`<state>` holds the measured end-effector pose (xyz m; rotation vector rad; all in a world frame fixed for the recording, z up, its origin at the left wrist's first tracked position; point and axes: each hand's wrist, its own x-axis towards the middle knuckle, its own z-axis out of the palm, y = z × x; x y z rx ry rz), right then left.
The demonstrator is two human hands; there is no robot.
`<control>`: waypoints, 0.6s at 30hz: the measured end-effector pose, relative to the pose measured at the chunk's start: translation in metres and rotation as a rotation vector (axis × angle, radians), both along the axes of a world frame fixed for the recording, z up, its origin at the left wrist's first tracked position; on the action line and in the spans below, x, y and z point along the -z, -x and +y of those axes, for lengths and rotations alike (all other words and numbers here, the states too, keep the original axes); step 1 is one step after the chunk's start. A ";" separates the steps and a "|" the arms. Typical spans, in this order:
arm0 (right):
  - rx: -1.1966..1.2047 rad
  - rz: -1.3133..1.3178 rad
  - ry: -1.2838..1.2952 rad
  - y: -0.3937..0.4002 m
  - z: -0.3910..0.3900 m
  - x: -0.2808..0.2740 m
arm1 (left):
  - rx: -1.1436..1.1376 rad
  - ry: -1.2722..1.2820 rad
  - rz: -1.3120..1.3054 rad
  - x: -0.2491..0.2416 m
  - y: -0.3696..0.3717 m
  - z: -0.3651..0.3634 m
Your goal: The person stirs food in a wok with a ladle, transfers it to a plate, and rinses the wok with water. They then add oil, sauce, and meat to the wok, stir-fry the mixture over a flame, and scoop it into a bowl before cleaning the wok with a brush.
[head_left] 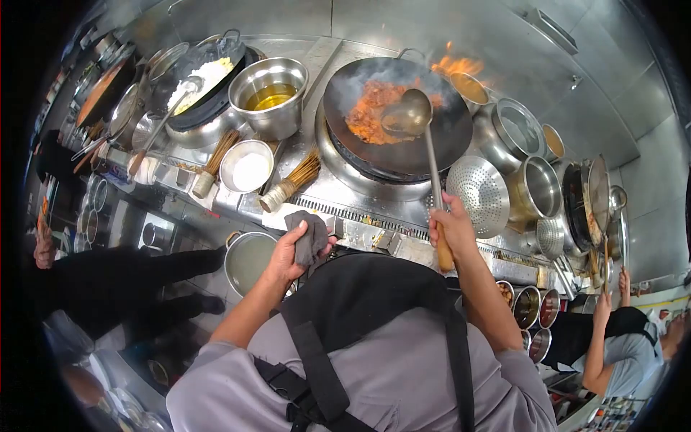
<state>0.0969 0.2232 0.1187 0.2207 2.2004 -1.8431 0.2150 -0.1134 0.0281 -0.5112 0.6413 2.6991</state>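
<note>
My right hand is closed around the wooden handle of a long metal ladle. The ladle's bowl hangs over a black wok on the burner in front of me. Reddish-orange food steams in the wok, and flames rise behind its far right rim. My left hand grips a dark grey cloth near the counter's front edge, left of the wok. A perforated strainer lies right of the ladle handle.
On the left are a pot of yellow oil, a bowl of white powder, bamboo brushes and another wok with pale food. Steel pots stand right. A bucket sits below. Co-workers stand on both sides.
</note>
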 end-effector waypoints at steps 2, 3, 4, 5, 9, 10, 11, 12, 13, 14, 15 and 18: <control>-0.079 -0.222 0.392 0.002 0.017 -0.004 | 0.032 -0.020 0.075 0.001 -0.001 0.003; -0.080 -0.228 0.394 0.008 0.016 -0.006 | 0.031 -0.018 0.070 0.001 0.000 0.006; -0.125 -0.143 0.245 0.026 0.012 -0.012 | 0.041 0.045 0.092 0.000 0.003 0.010; -0.171 -0.056 0.095 0.040 0.008 -0.017 | 0.050 0.108 0.117 0.000 0.008 0.015; 0.010 0.128 -0.006 0.052 0.005 -0.014 | 0.065 0.128 0.082 -0.012 0.045 0.030; 0.035 0.153 -0.057 0.056 0.007 -0.015 | 0.085 0.155 0.036 -0.021 0.060 0.036; 0.036 0.149 -0.055 0.065 0.008 -0.012 | 0.116 0.170 -0.034 -0.032 0.079 0.043; -0.014 0.139 -0.110 0.076 0.009 -0.007 | 0.161 0.136 0.039 -0.029 0.100 0.050; -0.062 0.130 -0.165 0.084 0.010 -0.003 | 0.142 0.079 0.033 -0.025 0.121 0.062; -0.107 0.091 -0.195 0.084 0.004 -0.007 | 0.129 0.080 0.080 -0.029 0.138 0.074; -0.103 0.092 -0.192 0.078 0.004 -0.011 | 0.133 0.083 0.081 -0.031 0.155 0.087; -0.396 0.196 -0.583 0.043 0.013 -0.026 | -0.063 -0.016 -0.115 -0.033 0.190 0.120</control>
